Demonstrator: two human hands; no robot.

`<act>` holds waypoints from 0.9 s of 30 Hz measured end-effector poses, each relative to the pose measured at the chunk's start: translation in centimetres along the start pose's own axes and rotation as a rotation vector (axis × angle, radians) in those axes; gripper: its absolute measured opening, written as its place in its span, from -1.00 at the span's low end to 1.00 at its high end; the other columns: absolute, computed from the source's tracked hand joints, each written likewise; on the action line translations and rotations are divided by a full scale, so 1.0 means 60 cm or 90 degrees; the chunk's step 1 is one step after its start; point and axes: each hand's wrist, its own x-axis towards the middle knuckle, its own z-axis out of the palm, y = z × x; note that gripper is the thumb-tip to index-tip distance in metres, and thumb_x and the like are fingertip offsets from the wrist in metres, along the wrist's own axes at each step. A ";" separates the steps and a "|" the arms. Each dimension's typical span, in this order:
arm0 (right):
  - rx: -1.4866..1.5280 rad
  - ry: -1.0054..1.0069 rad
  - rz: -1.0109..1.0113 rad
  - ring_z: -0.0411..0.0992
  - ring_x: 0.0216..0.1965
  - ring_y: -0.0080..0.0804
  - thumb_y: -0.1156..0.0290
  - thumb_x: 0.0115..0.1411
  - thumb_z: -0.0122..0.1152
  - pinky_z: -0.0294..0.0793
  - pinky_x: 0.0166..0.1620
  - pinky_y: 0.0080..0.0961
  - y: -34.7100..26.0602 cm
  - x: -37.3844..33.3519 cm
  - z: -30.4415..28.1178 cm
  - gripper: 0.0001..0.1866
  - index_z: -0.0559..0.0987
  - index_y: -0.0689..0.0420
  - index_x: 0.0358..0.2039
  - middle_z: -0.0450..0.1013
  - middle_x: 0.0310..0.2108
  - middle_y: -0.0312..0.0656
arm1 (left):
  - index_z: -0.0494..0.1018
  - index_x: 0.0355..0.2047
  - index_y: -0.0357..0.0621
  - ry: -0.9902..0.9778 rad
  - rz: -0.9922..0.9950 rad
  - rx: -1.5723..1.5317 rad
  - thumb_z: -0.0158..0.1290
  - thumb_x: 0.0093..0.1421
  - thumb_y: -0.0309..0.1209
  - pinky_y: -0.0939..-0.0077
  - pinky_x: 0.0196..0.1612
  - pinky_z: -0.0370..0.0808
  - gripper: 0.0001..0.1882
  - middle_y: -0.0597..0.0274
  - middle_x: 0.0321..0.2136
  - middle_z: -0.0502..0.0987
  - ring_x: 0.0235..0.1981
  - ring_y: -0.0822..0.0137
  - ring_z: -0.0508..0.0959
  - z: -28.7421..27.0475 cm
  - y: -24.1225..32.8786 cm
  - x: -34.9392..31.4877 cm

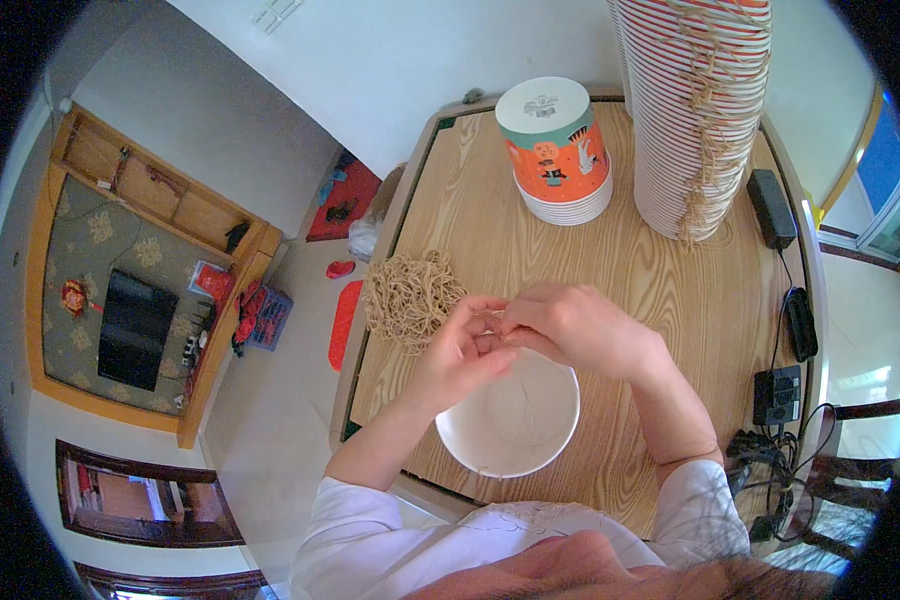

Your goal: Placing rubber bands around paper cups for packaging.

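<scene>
Over the far rim of a white paper bucket [510, 440], my two hands meet with their fingertips together. My left hand [460, 350] has its fingers curled and pinched. From the right, my right hand [575, 320] bends over it, also closed at the fingertips. Whatever sits between the fingers is too small and too covered to make out. Inside the bucket a thin strand-like line shows faintly, and a small tan bit lies on its near rim. Beside my left hand, a loose heap of tan twine [410, 298] rests on the wood-patterned table [450, 205].
A tall leaning stack of white paper buckets [660, 130], with twine down its side, stands far right. A shorter upturned stack with an orange and green printed bucket [560, 165] is left of it. Black power adapters [776, 395] and cables line the right edge.
</scene>
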 end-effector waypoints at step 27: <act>-0.183 -0.212 0.229 0.47 -0.33 0.00 0.32 0.18 -0.01 0.41 -0.31 -0.12 0.065 -0.012 0.031 -0.80 0.49 0.19 -0.40 0.49 -0.46 -0.02 | 0.39 -0.56 -0.16 0.042 0.294 0.837 0.18 -0.18 -0.56 0.15 0.00 0.29 -0.82 0.10 -0.18 0.36 -0.03 0.04 0.34 -0.004 -0.024 0.014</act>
